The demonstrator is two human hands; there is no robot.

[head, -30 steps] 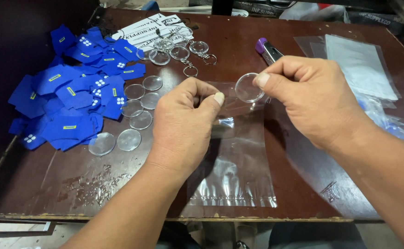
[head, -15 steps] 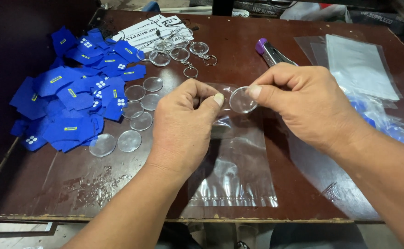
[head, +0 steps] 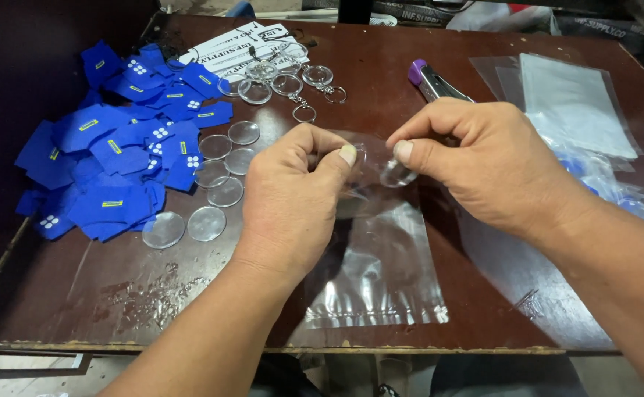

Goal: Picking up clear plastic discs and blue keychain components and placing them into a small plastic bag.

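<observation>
Item 1: left hand (head: 292, 202), pinched shut on the mouth of a clear plastic bag (head: 377, 257). Thumb and forefinger grip the top edge; the rest of the bag lies flat on the desk (head: 116, 294), running toward the near edge.

Item 2: right hand (head: 484, 158), thumb and forefinger closed on a clear round disc (head: 395, 175), held right at the bag mouth, just beside the left thumb. Whether the disc is already partly inside the bag cannot be told; the film glare hides the edge.

Handling, bag: judged thin, limp and slippery, light enough to shift at a touch. Best held at the open lip, 1 layer per side, so the mouth stays parted.

Handling, disc: judged light, stiff and smooth, likely to scratch or slip. Best gripped by the rim.

Containers: the bag appears empty below the mouth. A stack of further clear bags (head: 572, 103) lies at the far right, flat; some blue pieces show beside it under film.

Other stock on the desk: loose clear discs (head: 208, 220) in a rough column left of the hands; a heap of blue tags (head: 108, 158) at far left; discs with key rings (head: 303, 84) at the back; a purple-tipped tool (head: 428, 79) behind the right hand.
</observation>
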